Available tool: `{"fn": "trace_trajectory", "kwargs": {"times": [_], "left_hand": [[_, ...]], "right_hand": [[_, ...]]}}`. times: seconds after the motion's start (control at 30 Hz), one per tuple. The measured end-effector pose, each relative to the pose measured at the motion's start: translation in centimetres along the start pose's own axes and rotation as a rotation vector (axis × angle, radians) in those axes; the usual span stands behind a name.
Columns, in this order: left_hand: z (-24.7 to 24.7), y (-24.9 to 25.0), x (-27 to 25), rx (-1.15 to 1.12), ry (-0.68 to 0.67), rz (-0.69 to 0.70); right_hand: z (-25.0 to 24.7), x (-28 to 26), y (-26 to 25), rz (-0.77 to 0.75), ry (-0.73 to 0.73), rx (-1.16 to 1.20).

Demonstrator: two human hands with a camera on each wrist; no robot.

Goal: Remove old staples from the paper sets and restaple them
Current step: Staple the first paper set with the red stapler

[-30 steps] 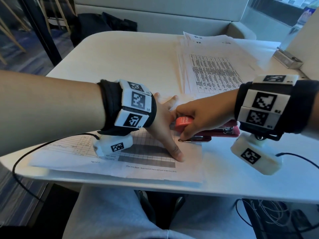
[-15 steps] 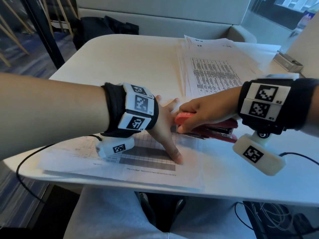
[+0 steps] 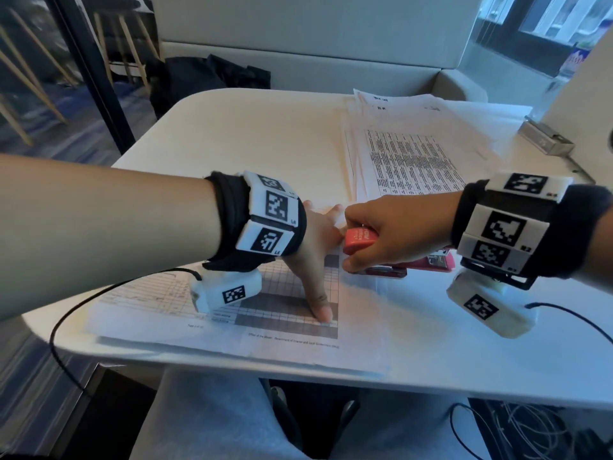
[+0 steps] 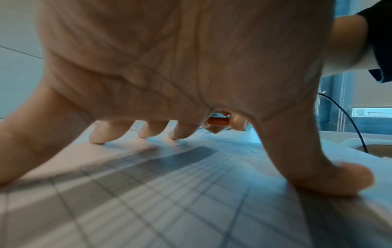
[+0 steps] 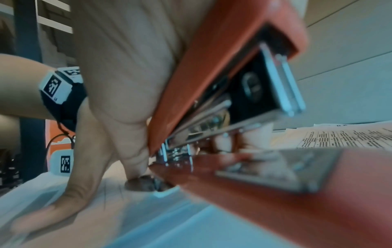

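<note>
A paper set with a printed grid (image 3: 272,310) lies near the table's front edge. My left hand (image 3: 315,260) presses it flat with spread, straight fingers (image 4: 97,134), the thumb (image 4: 331,177) planted on the grid. My right hand (image 3: 388,230) grips a red stapler (image 3: 360,240) from above, just right of the left hand. The stapler's front end sits over the paper's upper right corner. In the right wrist view the stapler (image 5: 229,87) stands with its top arm raised off the base (image 5: 286,193), and the right thumb tip rests by its mouth.
A spread stack of printed paper sets (image 3: 408,161) lies at the back right of the white table (image 3: 232,144). A small metal box (image 3: 545,139) sits at the far right edge. Cables run from both wrist cameras. A sofa stands behind the table.
My right hand lifted the stapler's rear off the table, then lowered it again at the paper's corner. My left hand has stayed pressed on the paper.
</note>
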State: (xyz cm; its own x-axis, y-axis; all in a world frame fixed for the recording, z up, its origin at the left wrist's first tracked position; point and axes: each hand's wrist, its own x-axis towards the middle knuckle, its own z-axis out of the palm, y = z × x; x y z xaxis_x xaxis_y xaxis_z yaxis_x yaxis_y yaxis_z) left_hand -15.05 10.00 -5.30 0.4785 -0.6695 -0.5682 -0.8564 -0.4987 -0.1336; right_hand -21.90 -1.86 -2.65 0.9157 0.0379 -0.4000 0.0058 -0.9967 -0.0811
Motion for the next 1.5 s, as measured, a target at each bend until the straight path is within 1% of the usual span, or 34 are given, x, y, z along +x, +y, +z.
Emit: {"fn": "trace_trajectory", "kwargs": {"times": [0.07, 0.13, 0.2, 0.3, 0.37, 0.47, 0.57, 0.7, 0.8, 0.97, 1.33, 1.37, 1.5], "left_hand": [[-0.1, 0.3, -0.8, 0.000, 0.005, 0.000], [0.2, 0.1, -1.0, -0.019, -0.007, 0.001], [0.3, 0.0, -1.0, 0.001, 0.009, -0.001], [0.5, 0.3, -1.4, 0.030, 0.085, 0.028], [0.4, 0.4, -1.6, 0.028, 0.138, 0.049], [0.2, 0.4, -2.1, -0.028, 0.240, 0.044], [0.3, 0.4, -2.5, -0.132, 0.342, 0.054], [0.3, 0.8, -2.6, -0.209, 0.386, 0.104], [0.4, 1.6, -2.3, -0.229, 0.413, 0.127], [0.7, 1.9, -1.9, -0.233, 0.412, 0.126], [1.0, 1.6, -0.9, -0.294, 0.404, 0.112], [1.1, 1.7, -1.1, -0.282, 0.419, 0.120], [1.3, 2.1, -1.9, -0.149, 0.550, 0.138]], "right_hand": [[0.1, -0.1, 0.2, 0.018, 0.026, -0.028], [0.1, -0.3, 0.5, 0.031, 0.025, -0.038], [0.0, -0.5, 0.9, 0.040, 0.017, -0.032], [0.1, -0.7, 1.2, 0.051, 0.021, -0.021], [0.4, -0.8, 1.3, 0.037, 0.051, -0.053], [1.0, -1.0, 1.2, 0.016, 0.092, -0.111], [1.2, -1.2, 0.9, 0.007, 0.103, -0.160], [0.5, -1.8, 0.1, -0.014, 0.178, -0.297], [0.4, -2.0, -0.3, -0.024, 0.136, -0.316], [1.4, -1.5, -0.2, -0.053, 0.063, -0.257], [1.2, -1.2, 0.4, -0.072, 0.042, -0.349], [1.1, -1.3, 0.3, -0.068, 0.039, -0.343], [1.0, -1.3, 0.1, -0.061, 0.027, -0.356]]}}
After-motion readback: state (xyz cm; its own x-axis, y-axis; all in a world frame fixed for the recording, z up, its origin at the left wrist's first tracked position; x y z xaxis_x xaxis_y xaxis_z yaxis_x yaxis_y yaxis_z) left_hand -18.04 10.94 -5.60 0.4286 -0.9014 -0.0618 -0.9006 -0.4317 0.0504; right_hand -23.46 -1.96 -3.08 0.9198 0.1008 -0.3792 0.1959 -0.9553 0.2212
